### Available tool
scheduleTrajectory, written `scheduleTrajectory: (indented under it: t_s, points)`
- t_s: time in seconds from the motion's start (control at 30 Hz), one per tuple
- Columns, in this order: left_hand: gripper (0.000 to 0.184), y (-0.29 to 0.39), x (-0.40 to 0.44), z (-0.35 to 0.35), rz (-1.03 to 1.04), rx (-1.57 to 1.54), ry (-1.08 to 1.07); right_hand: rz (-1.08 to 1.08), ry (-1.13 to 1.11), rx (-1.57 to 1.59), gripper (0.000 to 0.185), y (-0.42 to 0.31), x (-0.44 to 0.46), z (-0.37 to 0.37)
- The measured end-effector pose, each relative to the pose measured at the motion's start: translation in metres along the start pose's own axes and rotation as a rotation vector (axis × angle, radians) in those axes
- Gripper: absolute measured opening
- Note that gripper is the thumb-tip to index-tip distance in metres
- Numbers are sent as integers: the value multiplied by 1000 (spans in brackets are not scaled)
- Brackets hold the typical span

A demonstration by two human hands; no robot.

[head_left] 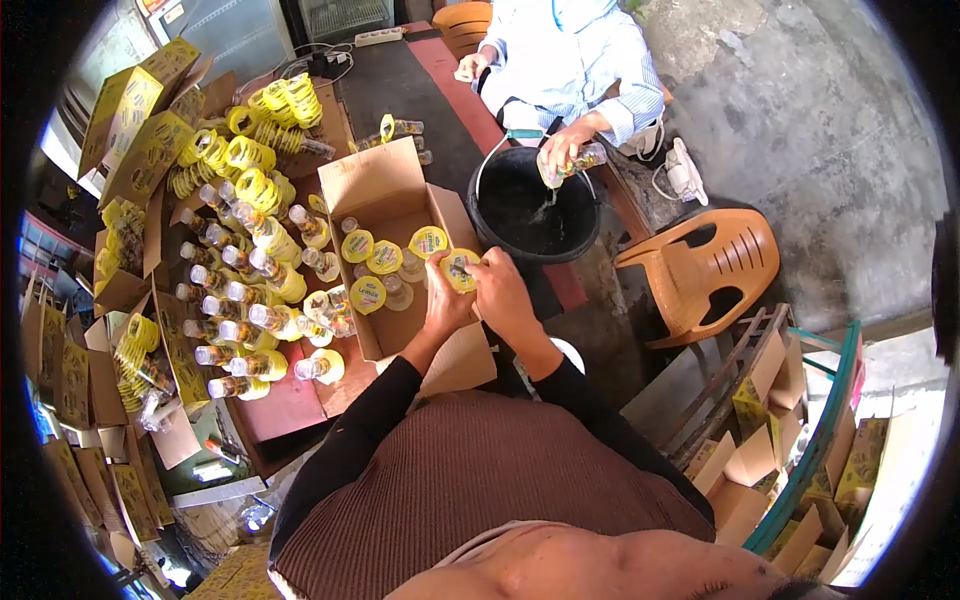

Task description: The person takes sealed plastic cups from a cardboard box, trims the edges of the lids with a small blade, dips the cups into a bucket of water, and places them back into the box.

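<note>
In the head view, a round yellow printed label (pixel 459 270) is pinched between my hands over the right side of an open cardboard box (pixel 372 178). My left hand (pixel 446 296) grips its left edge with closed fingers. My right hand (pixel 504 298) has its fingers closed at the right edge. Whether a bottle sits under the label is hard to see. Inside the box are several similar round yellow labels (pixel 384 257), with clear bottle parts (pixel 397 292) showing beside them. Left of the box, many capped bottles (pixel 268 318) with yellow labels stand close together.
Across the table, a person's hand (pixel 566 150) tips a bottle (pixel 588 156) over a black bucket (pixel 520 235). Bundles of yellow ring labels (pixel 250 155) lie behind the bottles. Cardboard cartons (pixel 150 165) crowd the left. An orange plastic chair (pixel 705 275) stands at right.
</note>
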State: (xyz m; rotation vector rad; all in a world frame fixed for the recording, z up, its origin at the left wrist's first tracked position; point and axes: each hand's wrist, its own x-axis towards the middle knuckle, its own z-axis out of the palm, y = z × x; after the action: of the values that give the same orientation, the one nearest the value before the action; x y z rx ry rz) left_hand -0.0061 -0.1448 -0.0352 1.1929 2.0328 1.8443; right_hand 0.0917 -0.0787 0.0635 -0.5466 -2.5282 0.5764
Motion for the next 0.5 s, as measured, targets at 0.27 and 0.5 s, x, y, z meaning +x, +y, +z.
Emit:
scheduleTrajectory:
  t_s: [0.27, 0.5]
  points:
    - [66, 50, 65, 32, 66, -1, -78, 21, 191, -51, 18, 37, 31, -38]
    - [65, 47, 82, 70, 223, 161, -146, 165, 187, -116, 15, 76, 29, -44]
